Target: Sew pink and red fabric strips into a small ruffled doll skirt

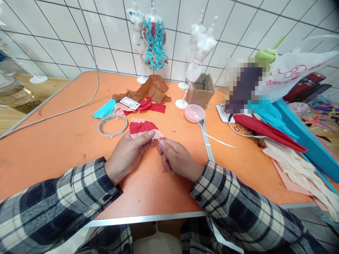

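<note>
The left hand (128,151) pinches the red-and-pink piece (143,127) between thumb and fingers, over the table (74,155). The right hand (180,157) is closed, thumb against finger, on a thin pale thing (158,139), mostly hidden, whose end is at the piece's right edge; I cannot tell whether it touches.

The piece looks only part-worked: red and pink already lie together, with pink along the lower edge, but it is in hand and on no form. Behind, 1 form (155,46) is thickly covered in turquoise bows down its front, so that side seems largely done. To its right, 2 white forms (201,49) look bare, apparently with everything left to do. Loose brown scrap (156,88), red scrap (158,107) and blue scrap (106,108) lie beyond the tape (107,134), seemingly unused. The pink bowl (189,117) stands past the right hand, near the box (199,97)
</note>
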Demonstrator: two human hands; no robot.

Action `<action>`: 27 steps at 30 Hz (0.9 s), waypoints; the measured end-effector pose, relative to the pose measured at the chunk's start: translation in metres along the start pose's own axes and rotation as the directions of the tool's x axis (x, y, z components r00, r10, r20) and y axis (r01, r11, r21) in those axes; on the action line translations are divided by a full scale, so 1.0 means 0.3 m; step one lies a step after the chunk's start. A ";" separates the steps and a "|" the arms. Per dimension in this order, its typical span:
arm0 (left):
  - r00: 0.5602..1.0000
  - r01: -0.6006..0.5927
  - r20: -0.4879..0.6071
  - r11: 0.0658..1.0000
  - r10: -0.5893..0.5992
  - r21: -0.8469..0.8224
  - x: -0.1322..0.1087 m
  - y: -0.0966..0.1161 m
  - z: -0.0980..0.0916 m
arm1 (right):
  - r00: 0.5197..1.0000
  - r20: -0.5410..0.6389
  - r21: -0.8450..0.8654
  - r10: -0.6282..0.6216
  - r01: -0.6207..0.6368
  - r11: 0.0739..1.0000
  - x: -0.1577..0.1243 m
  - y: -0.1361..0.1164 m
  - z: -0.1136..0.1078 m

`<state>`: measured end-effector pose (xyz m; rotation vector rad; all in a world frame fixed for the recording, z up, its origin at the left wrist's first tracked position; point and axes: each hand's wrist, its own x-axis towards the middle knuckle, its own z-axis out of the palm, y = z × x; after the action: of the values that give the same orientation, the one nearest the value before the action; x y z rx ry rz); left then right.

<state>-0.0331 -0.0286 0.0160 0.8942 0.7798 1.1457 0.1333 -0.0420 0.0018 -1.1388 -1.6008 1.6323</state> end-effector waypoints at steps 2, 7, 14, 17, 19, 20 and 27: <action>1.000 0.004 0.004 1.000 -0.004 0.003 0.000 0.002 0.002 | 1.000 0.005 0.006 0.002 -0.003 1.000 0.000 -0.005 0.000; 0.999 0.011 -0.036 0.999 -0.013 -0.037 0.002 0.004 0.008 | 1.000 0.006 0.012 0.011 -0.011 1.000 0.000 -0.014 0.000; 0.997 0.015 -0.073 0.998 -0.019 -0.064 0.004 -0.007 -0.010 | 1.000 0.008 0.031 0.016 -0.017 0.999 0.000 -0.010 0.003; 0.998 0.025 -0.048 0.999 -0.026 -0.029 0.004 -0.008 -0.011 | 1.000 -0.005 0.030 0.003 -0.003 1.000 0.000 -0.007 0.000; 0.998 0.034 -0.048 0.999 -0.036 -0.029 0.004 -0.008 -0.011 | 1.000 -0.008 0.021 -0.010 0.010 1.000 0.000 -0.006 -0.002; 0.997 0.040 -0.058 0.998 -0.042 -0.038 0.004 -0.009 -0.011 | 1.000 -0.008 0.019 -0.017 0.017 1.000 0.000 -0.006 -0.003; 0.998 0.053 0.023 0.997 -0.052 -0.062 0.009 -0.012 -0.025 | 1.000 0.008 0.013 0.019 -0.019 1.000 -0.002 -0.027 0.000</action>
<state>-0.0374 -0.0251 0.0093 0.8284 0.7419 1.1065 0.1324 -0.0416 0.0097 -1.1453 -1.5866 1.6592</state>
